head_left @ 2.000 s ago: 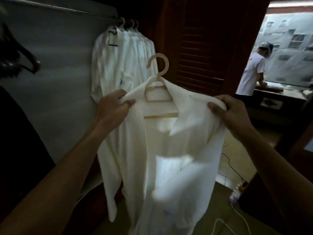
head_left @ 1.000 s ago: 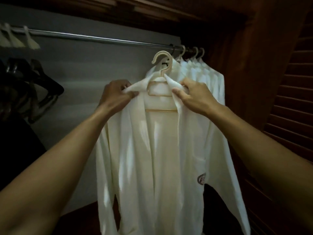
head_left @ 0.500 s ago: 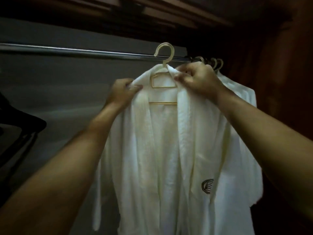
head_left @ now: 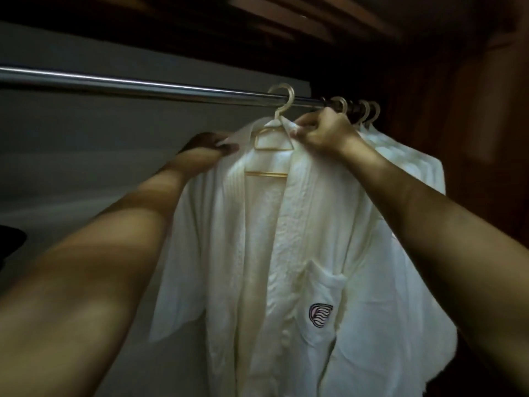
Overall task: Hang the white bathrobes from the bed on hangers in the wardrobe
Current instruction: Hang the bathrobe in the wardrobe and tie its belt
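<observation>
both hands clenched on bathrobe (head_left: 286, 253) collar: left hand (head_left: 210, 144), right hand (head_left: 322, 133); hanger (head_left: 282, 110) hook over rail (head_left: 143, 87).

This looks like the inside of a built-in wardrobe in a hotel or guest room. A polished metal rail (head_left: 143, 88) runs across a plain grey back wall (head_left: 86, 156), under dark wooden slats (head_left: 300, 18) overhead and beside a dark wood side panel (head_left: 472, 124). Several identical white bathrobes (head_left: 400, 156) hang bunched at the right end of the rail on matching cream plastic hangers (head_left: 369, 110) — the front bathrobe (head_left: 272, 253) carries an embroidered emblem (head_left: 320, 315) on its chest pocket, the sort of uniform, logo-marked linen a lodging supplies rather than a private home — and the light is dim
</observation>
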Demonstrator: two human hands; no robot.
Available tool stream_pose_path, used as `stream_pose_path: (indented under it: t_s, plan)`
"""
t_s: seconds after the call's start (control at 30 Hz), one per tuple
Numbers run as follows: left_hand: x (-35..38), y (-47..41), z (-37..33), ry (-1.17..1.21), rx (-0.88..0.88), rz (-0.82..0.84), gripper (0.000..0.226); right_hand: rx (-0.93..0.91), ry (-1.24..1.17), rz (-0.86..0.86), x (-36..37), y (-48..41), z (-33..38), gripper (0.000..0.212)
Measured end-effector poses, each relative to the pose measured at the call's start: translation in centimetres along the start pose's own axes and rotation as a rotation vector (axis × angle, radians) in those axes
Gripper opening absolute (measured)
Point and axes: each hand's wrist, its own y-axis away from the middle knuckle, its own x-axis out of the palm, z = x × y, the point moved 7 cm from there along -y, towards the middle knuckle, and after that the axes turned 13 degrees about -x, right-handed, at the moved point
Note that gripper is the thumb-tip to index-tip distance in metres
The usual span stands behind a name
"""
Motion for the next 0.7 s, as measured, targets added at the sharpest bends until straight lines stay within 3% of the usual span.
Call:
stream_pose_path:
  t_s: [0.2, 0.33, 0.47, 0.57, 0.7]
  plan:
    - [4.6, -1.8, 1.0, 0.062, -0.058, 0.052, 0.041, -0.012, 0.047, 0.010, 1.1, 0.5, -2.6, 0.037]
    - [6.3, -3.4, 0.9, -0.009, -0.136, 0.021, 0.077, -0.051, 0.113, -0.028, 1.1, 0.1, -4.3, 0.029]
    - [7.2, -3.1, 0.1, -0.082, -0.127, -0.086, 0.047, -0.091, 0.174, -0.100, 1.7, 0.7, -5.2, 0.040]
    - [6.8, -1.8, -2.3, -0.050, 0.029, -0.204, 0.046, -0.114, 0.239, -0.195, 1.8, 1.5, -4.3, 0.047]
    - [6.9, -0.7, -6.2, 0.034, 0.201, -0.194, 0.025, -0.172, 0.401, -0.395, 2.0, 2.9, -0.4, 0.046]
